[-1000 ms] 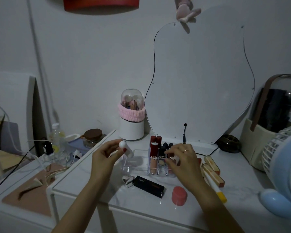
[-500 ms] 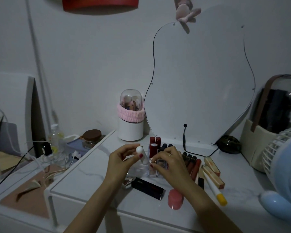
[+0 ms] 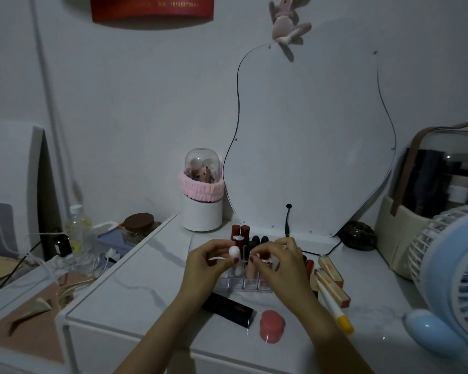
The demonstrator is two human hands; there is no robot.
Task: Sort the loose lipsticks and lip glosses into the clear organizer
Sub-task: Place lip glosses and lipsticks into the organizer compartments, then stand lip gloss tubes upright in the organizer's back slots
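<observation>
The clear organizer [image 3: 238, 284] stands on the white table, with two dark red lipsticks [image 3: 240, 232] and black-capped ones upright in its back rows. My left hand [image 3: 204, 263] holds a lip gloss with a round white cap [image 3: 234, 251] tilted just above the organizer's left cells. My right hand [image 3: 280, 261] pinches the top of a pink lip gloss [image 3: 251, 271] that stands in a front cell. Several loose lipsticks [image 3: 333, 283] lie to the right of the organizer, partly hidden by my right wrist.
A black box [image 3: 227, 309] and a pink round pot [image 3: 272, 325] lie in front of the organizer. A white pen with a yellow tip [image 3: 335, 310] lies at the right. A fan [image 3: 454, 279], a mirror [image 3: 308, 144] and a brush holder [image 3: 201, 197] ring the table.
My left hand has carried the white-capped lip gloss rightward from beside the organizer to over its left cells. My right hand has stayed at the organizer's front tubes.
</observation>
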